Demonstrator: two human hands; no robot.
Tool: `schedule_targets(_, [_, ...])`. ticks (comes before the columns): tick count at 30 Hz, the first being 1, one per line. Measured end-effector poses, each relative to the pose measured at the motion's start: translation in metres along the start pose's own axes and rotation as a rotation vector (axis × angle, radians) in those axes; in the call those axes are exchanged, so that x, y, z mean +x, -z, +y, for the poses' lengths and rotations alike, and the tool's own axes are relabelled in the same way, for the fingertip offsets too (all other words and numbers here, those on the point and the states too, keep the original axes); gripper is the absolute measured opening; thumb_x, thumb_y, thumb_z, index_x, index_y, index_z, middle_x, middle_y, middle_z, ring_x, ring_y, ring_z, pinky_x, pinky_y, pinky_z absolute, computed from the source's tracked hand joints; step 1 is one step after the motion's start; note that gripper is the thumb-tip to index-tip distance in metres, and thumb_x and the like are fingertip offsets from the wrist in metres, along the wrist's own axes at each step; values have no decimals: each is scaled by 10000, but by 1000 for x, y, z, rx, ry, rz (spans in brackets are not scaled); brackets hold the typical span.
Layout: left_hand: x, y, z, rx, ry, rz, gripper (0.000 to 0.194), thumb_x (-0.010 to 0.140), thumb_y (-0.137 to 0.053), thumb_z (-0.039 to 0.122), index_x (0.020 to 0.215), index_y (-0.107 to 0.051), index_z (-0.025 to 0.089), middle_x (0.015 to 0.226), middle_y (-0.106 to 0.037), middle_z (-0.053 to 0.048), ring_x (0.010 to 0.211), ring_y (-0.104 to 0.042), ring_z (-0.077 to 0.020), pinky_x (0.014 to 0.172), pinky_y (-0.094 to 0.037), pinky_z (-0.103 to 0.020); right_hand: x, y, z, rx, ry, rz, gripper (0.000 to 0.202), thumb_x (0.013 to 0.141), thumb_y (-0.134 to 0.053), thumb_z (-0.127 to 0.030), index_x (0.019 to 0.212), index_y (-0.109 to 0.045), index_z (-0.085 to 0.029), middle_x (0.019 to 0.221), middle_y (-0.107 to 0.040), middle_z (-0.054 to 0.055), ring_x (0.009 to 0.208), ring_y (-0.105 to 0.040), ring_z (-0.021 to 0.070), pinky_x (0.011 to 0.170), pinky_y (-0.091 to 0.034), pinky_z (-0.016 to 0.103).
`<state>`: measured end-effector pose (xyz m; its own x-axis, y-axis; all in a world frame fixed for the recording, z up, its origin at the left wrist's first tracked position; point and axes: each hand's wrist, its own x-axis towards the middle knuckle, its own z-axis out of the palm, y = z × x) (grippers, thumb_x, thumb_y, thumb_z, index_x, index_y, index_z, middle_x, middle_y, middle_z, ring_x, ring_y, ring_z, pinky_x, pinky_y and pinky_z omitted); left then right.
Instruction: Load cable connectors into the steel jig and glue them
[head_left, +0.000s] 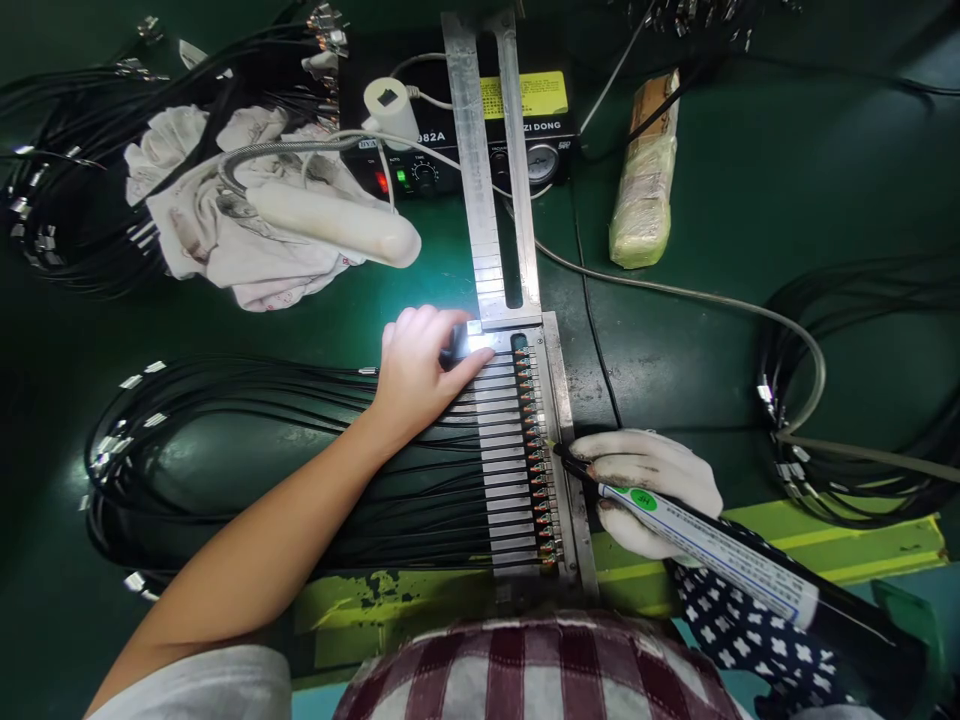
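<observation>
On my far left lies one loop of black cables point(112, 450), its strands leading right; beyond it are one crumpled white cloth point(202, 215) and one white lamp point(334, 225). My bare left hand point(412, 370) lies over the upper end of the one metal fixture point(506, 493), thumb parted from my fingers; in the glare I cannot tell whether they grip it. One black control box point(448, 180) sits past the fixture, whose long axis runs away from me, leaning slightly left at the far end. Along it stands one row of small connectors point(538, 450), more than ten, too fine to count exactly. My gloved right hand point(660, 475) is closed around one black dispenser point(701, 535), slanting from lower right to upper left, its nozzle pointing left, right beside the row. Farther right are one wrapped bundle point(643, 190) and one cable coil point(787, 465).
</observation>
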<state>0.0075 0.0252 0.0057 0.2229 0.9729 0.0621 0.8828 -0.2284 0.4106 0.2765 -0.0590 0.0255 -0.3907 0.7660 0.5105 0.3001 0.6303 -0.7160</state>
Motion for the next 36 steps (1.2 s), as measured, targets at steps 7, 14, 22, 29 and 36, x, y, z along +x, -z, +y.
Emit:
schedule_targets(7, [0, 1, 1, -3, 19, -20, 363, 893, -568, 536, 1093, -614, 236, 874, -582, -41, 862, -505, -240, 750, -329, -348, 0, -2, 0, 4, -25, 33, 222, 767, -682, -196, 989, -677, -193, 907, -773, 84, 830, -759, 227, 692, -650, 312])
schedule_targets(14, [0, 1, 1, 2, 22, -20, 362, 896, -558, 538, 1092, -609, 238, 873, -585, -44, 861, -506, -244, 755, -332, -349, -3, -3, 4, -7, -41, 33, 259, 770, -695, -208, 1028, -675, -195, 956, -771, 90, 870, -755, 239, 709, -650, 327])
schedule_targets(22, [0, 0, 0, 1, 1, 4, 358, 885, -587, 529, 1090, -620, 238, 857, -577, -35, 854, -506, -241, 745, -322, -343, -5, 4, -9, 13, -10, 38, 209, 785, -650, -187, 992, -670, -172, 927, -768, 98, 822, -755, 215, 667, -641, 296])
schedule_targets(29, [0, 1, 3, 2, 4, 9, 346, 889, -587, 514, 1090, -619, 234, 859, -574, -34, 851, -502, -237, 746, -320, -336, -13, -1, -5, -7, -31, -13, 256, 749, -692, -184, 1004, -661, -178, 992, -762, 99, 870, -748, 208, 727, -638, 297])
schedule_targets(36, [0, -1, 0, 9, -1, 15, 354, 890, -584, 523, 1086, -624, 230, 860, -577, -31, 847, -505, -229, 749, -321, -331, -8, -1, -7, -2, -29, 8, 221, 756, -678, -168, 977, -665, -161, 966, -762, 102, 872, -746, 199, 751, -631, 284])
